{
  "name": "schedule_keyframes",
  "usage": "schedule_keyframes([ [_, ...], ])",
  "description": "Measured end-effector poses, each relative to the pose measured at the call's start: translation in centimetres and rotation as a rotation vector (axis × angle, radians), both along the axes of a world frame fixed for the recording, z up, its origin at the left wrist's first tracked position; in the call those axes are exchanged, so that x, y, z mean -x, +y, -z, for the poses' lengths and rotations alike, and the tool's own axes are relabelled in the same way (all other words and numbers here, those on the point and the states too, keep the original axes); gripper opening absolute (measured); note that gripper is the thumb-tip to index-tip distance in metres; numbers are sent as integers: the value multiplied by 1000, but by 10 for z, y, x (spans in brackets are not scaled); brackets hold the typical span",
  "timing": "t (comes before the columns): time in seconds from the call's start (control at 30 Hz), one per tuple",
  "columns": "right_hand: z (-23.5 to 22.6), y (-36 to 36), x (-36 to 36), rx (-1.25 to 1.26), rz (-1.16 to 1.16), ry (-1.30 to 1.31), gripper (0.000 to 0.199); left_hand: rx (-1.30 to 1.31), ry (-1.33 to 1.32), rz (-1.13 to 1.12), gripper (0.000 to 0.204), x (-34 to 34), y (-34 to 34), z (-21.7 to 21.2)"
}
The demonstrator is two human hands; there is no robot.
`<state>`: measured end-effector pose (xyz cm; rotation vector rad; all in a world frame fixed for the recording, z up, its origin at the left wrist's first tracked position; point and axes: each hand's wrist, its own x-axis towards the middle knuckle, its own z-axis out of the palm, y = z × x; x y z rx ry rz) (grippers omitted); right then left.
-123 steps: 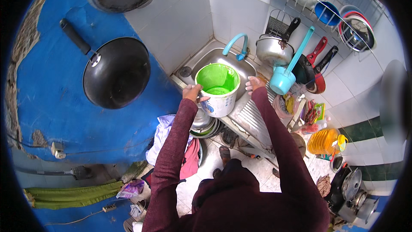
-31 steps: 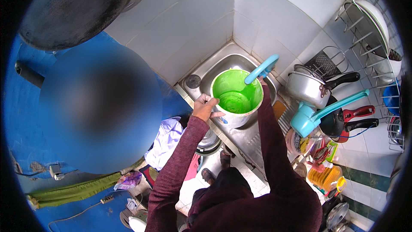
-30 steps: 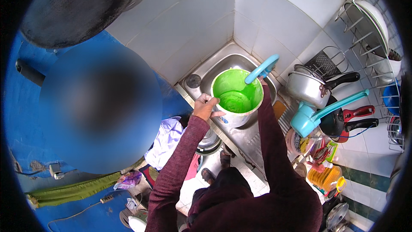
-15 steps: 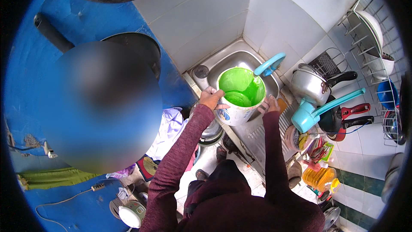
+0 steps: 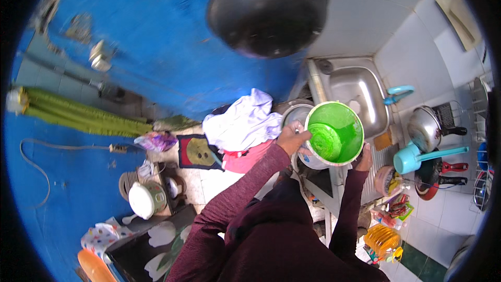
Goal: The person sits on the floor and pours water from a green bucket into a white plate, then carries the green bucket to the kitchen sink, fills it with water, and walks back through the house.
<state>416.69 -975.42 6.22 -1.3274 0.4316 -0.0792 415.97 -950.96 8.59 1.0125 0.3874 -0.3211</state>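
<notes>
A plastic bucket, bright green inside and pale outside, is between my two hands, its mouth tilted up toward me. My left hand grips the left side of its rim, thumb over the edge. At the right side, my right hand is closed on the rim, its fingers partly hidden behind the bucket. Some liquid or wet residue seems to lie at the bottom, but I cannot tell how much. Just beyond stands the steel sink, with a light blue tap hose at its right.
A turquoise dipper and pans line the right wall. A black wok hangs on the blue wall. White cloth lies piled to the left, near a rice cooker. An oil jug stands at the lower right.
My view has swung left. The bucket has moved from over the sink to its near left edge, still held in both hands, uncovering the basin.
</notes>
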Motion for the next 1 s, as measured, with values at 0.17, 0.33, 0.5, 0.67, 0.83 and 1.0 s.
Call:
schedule_keyframes([
  [0.17,35,79,78,177,-210,-103,36,-105,-9,-145,15,115,79,19],
  [0.33,32,177,153,168,-408,-73,35,-103,19,-304,17,226,161,48],
  [0.5,30,250,220,235,-596,6,36,-150,62,-401,13,327,220,57],
  [0.67,74,305,262,268,-844,-20,38,-142,83,-588,11,421,256,74],
  [0.83,66,356,293,216,-1068,187,44,-89,118,-887,12,479,279,87],
  [1.0,107,344,295,585,-1355,220,49,-133,218,-1151,16,525,307,110],
])
